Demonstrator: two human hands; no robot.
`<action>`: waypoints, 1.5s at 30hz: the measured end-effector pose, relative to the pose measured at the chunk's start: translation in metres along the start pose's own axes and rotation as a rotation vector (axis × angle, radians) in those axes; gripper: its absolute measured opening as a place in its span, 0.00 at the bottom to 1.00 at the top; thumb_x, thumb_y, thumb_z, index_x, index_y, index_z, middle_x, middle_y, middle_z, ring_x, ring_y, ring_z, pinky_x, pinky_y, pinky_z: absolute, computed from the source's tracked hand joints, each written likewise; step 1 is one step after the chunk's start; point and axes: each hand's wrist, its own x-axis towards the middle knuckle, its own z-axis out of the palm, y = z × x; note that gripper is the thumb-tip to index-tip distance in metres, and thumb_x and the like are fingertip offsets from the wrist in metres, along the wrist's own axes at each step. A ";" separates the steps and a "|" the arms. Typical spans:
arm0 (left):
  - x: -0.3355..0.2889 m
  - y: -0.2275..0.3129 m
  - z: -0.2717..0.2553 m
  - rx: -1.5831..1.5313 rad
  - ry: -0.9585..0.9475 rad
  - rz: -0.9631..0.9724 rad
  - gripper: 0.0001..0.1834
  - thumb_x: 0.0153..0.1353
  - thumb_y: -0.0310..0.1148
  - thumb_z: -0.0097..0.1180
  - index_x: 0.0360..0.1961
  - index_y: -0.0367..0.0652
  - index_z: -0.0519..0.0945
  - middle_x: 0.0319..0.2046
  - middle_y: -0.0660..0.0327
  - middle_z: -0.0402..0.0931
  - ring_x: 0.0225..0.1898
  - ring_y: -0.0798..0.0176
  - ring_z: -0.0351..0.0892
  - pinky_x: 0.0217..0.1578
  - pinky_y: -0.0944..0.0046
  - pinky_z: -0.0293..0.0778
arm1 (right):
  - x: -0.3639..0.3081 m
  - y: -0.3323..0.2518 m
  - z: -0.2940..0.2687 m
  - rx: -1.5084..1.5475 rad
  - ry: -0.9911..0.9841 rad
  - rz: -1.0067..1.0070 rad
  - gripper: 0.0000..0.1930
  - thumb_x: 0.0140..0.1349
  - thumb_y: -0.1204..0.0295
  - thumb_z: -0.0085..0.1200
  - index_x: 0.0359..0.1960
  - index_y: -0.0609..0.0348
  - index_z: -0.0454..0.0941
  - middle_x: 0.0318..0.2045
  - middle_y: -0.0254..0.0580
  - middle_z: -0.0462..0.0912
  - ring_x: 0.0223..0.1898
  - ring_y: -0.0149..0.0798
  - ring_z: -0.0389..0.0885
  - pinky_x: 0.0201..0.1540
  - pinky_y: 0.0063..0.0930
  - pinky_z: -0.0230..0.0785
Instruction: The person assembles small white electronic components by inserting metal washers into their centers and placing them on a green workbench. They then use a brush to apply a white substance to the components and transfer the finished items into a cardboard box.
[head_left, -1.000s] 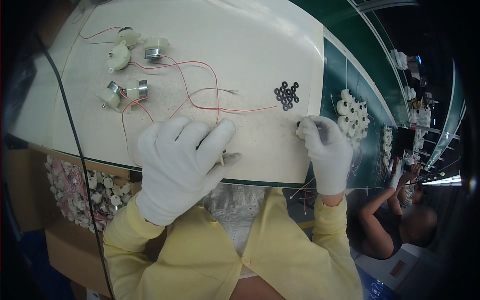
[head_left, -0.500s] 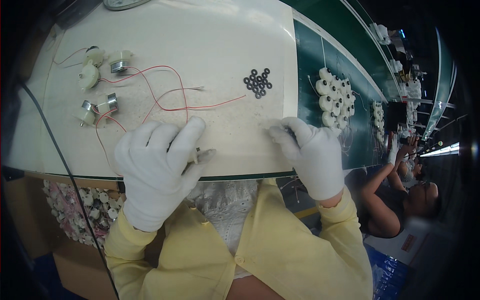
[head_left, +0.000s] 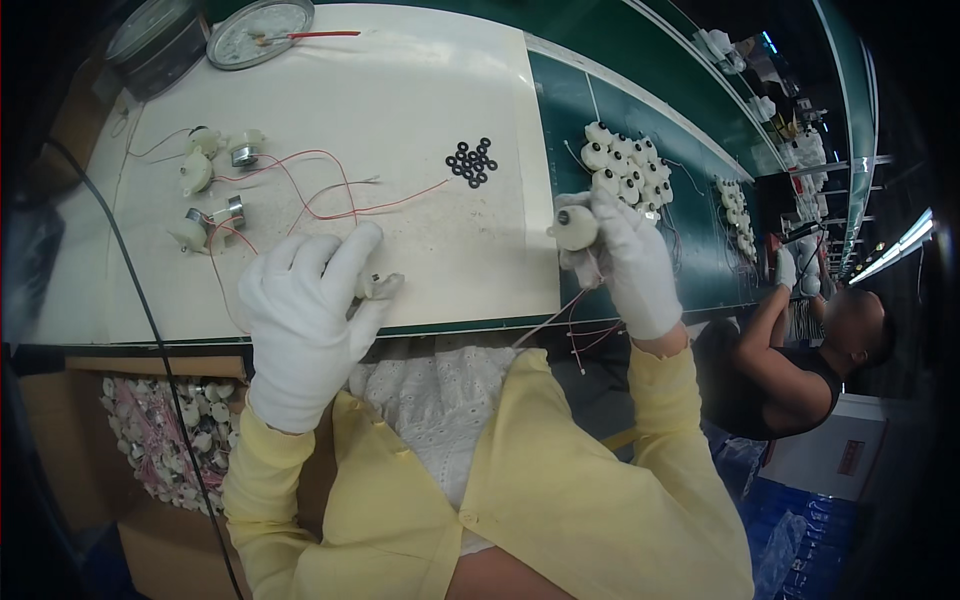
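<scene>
My right hand (head_left: 635, 265), in a white glove, is closed on a small round white motor (head_left: 576, 229) with a black centre. It holds the motor above the right end of the white tabletop, near the green surface. Thin wires (head_left: 553, 318) trail below that hand past the table's edge. Over the near edge of the white top, my left hand (head_left: 305, 315), gloved too, pinches a small whitish piece with a dark spot (head_left: 376, 284); the fingers partly cover it, so its kind is unclear. Black rings (head_left: 471, 163) lie clustered on the white top beyond both hands.
Several motors with silver cans (head_left: 207, 222) and red wires (head_left: 320, 215) lie at left. White motors (head_left: 625, 165) stand grouped on the green surface (head_left: 560, 130). A round dish (head_left: 262, 35) holds a brush at the far left. Below the table, a carton (head_left: 165, 435) holds more motors. Another person (head_left: 790, 375) works at right.
My right hand has lifted and turned, bringing the white motor into view. My left hand has stayed nearly in place with its piece. The view has shifted, showing more of the dish.
</scene>
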 end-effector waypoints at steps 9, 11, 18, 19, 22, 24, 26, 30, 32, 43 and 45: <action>-0.002 0.001 -0.001 0.018 0.019 0.032 0.25 0.45 0.35 0.66 0.47 0.46 0.76 0.28 0.62 0.70 0.31 0.55 0.70 0.33 0.56 0.64 | -0.019 0.014 -0.025 0.639 -0.485 0.029 0.33 0.64 0.44 0.45 0.48 0.68 0.71 0.18 0.36 0.69 0.13 0.22 0.54 0.18 0.17 0.49; -0.002 0.002 -0.002 0.044 0.034 0.054 0.26 0.45 0.35 0.66 0.48 0.46 0.75 0.30 0.61 0.71 0.32 0.55 0.70 0.34 0.56 0.64 | -0.027 0.016 -0.042 0.577 -0.472 -0.095 0.33 0.65 0.44 0.43 0.47 0.70 0.73 0.14 0.33 0.66 0.11 0.22 0.53 0.17 0.17 0.48; -0.002 0.005 -0.004 0.053 -0.035 0.058 0.25 0.46 0.35 0.65 0.48 0.43 0.75 0.33 0.59 0.72 0.33 0.54 0.70 0.36 0.55 0.65 | -0.022 0.029 -0.143 -0.107 0.346 -0.132 0.26 0.70 0.51 0.38 0.47 0.63 0.79 0.18 0.28 0.71 0.16 0.19 0.59 0.19 0.14 0.49; -0.002 0.005 -0.002 0.050 -0.029 0.068 0.25 0.46 0.35 0.65 0.48 0.43 0.75 0.33 0.59 0.72 0.33 0.54 0.70 0.37 0.55 0.65 | -0.017 0.033 -0.149 -0.184 0.370 -0.122 0.24 0.70 0.53 0.39 0.48 0.61 0.79 0.20 0.28 0.72 0.17 0.19 0.60 0.19 0.13 0.50; -0.004 0.005 -0.001 0.084 0.011 0.070 0.25 0.45 0.37 0.66 0.47 0.45 0.76 0.33 0.61 0.72 0.35 0.55 0.71 0.37 0.55 0.65 | 0.012 0.050 -0.166 -0.276 0.337 -0.116 0.18 0.69 0.60 0.43 0.50 0.58 0.78 0.27 0.28 0.77 0.22 0.19 0.66 0.23 0.13 0.57; -0.003 0.005 0.000 0.102 0.033 0.081 0.26 0.45 0.38 0.67 0.47 0.46 0.77 0.33 0.62 0.72 0.35 0.55 0.71 0.36 0.55 0.65 | 0.018 0.060 -0.168 -0.408 0.343 -0.166 0.18 0.69 0.62 0.44 0.52 0.59 0.76 0.29 0.31 0.79 0.23 0.21 0.69 0.26 0.15 0.61; -0.002 0.005 0.001 0.118 0.050 0.097 0.26 0.44 0.38 0.67 0.47 0.45 0.77 0.33 0.62 0.72 0.35 0.55 0.71 0.36 0.56 0.65 | 0.019 0.057 -0.167 -0.547 0.319 -0.171 0.17 0.68 0.65 0.46 0.54 0.59 0.74 0.32 0.35 0.82 0.26 0.24 0.74 0.30 0.19 0.68; -0.002 0.008 -0.002 0.134 0.018 0.095 0.26 0.44 0.39 0.67 0.47 0.45 0.77 0.33 0.61 0.72 0.36 0.55 0.71 0.37 0.56 0.65 | 0.022 0.060 -0.163 -0.750 0.405 -0.334 0.16 0.64 0.69 0.50 0.53 0.58 0.74 0.33 0.44 0.83 0.25 0.37 0.79 0.31 0.27 0.71; -0.001 0.010 -0.003 0.140 -0.015 0.093 0.27 0.45 0.39 0.67 0.47 0.45 0.77 0.34 0.61 0.72 0.37 0.55 0.71 0.38 0.56 0.64 | 0.030 0.068 -0.168 -0.904 0.482 -0.593 0.17 0.62 0.69 0.53 0.53 0.58 0.74 0.33 0.49 0.83 0.26 0.45 0.80 0.31 0.31 0.72; 0.008 0.048 -0.035 -0.470 0.072 -0.049 0.35 0.54 0.41 0.63 0.59 0.32 0.67 0.33 0.59 0.78 0.30 0.58 0.74 0.34 0.60 0.68 | -0.051 0.017 0.005 -0.721 0.308 -0.895 0.32 0.33 0.64 0.70 0.43 0.66 0.74 0.43 0.50 0.78 0.36 0.42 0.75 0.39 0.33 0.65; 0.028 0.065 -0.027 -0.587 0.052 0.021 0.37 0.55 0.42 0.62 0.61 0.31 0.65 0.28 0.60 0.76 0.27 0.59 0.74 0.30 0.62 0.67 | -0.043 -0.001 0.048 -0.726 0.042 -1.113 0.25 0.35 0.59 0.69 0.33 0.60 0.74 0.39 0.44 0.79 0.29 0.43 0.75 0.32 0.32 0.62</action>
